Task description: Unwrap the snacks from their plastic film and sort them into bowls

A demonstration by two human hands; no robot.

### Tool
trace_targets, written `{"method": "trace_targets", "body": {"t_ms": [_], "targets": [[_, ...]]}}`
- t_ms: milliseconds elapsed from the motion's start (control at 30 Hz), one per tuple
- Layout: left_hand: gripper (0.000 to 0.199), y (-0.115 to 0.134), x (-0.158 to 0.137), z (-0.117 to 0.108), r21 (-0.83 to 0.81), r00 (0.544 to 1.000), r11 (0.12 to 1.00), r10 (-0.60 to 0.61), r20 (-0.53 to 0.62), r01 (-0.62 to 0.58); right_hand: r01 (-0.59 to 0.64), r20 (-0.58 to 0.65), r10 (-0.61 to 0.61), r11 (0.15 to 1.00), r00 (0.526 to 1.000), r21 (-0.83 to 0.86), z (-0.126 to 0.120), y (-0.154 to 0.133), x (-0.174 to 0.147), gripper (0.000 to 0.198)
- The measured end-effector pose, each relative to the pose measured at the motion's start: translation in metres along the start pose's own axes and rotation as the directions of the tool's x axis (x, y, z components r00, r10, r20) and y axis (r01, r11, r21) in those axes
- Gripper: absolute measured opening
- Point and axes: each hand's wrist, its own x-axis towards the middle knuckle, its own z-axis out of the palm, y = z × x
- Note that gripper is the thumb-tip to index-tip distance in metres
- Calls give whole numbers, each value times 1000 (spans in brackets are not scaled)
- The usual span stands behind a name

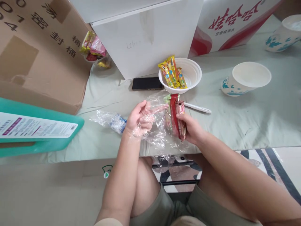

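My left hand [141, 119] is in a clear plastic bag [160, 131], its index finger stretched out to the right and the other fingers curled on the film. The bag hangs loosely past the table's front edge. Between the thumb and fingers of my right hand [191, 125] are several wrapped snacks [175, 116] in red and green packaging, beside or inside the bag's mouth; the film hides which. Just beyond them, a white bowl [194, 77] contains several yellow snack packets [170, 73]. A white pen-like stick [197, 108] lies right of the snacks.
A black phone [147, 83] lies left of the bowl. Crumpled plastic with blue print [115, 122] is beside my left wrist. Paper cups [249, 77] stand right. Cardboard [39, 56] and white boxes [155, 37], a snack cup [95, 51] and a teal container [42, 128] surround the table.
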Motion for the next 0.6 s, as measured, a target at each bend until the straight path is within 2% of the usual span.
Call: {"method": "trace_targets", "body": {"t_ms": [33,100,167,233,333,433,500,533,600], "targets": [[38,0,1,-2,-61,999,998,-23,44,25,-116,46,109,968,993,224,2,0,-1,42],[36,0,1,-6,-179,991,982,-40,129,63,-293,175,235,754,956,588,3,0,-1,36],[38,1,0,-11,-266,986,962,-14,168,59,-350,260,235,604,937,715,2,-1,-1,35],[41,1,-2,-16,-303,989,953,52,139,-7,-362,290,218,560,932,745,0,-3,-2,35],[45,0,-6,-23,-263,986,952,166,20,-155,-317,246,201,602,948,732,-5,-6,-4,34],[49,1,-9,-25,-201,971,950,231,-56,-238,-197,88,191,689,978,697,-12,-9,-10,37],[49,4,-8,-24,-202,980,959,197,-26,-199,-49,-115,158,771,981,635,-20,-13,-14,38],[48,6,-6,-23,-213,988,966,151,15,-144,35,-235,124,818,964,574,-25,-16,-14,37],[45,9,-1,-20,-244,992,970,37,120,-6,185,-456,12,905,890,384,-34,-25,-7,35]]}}
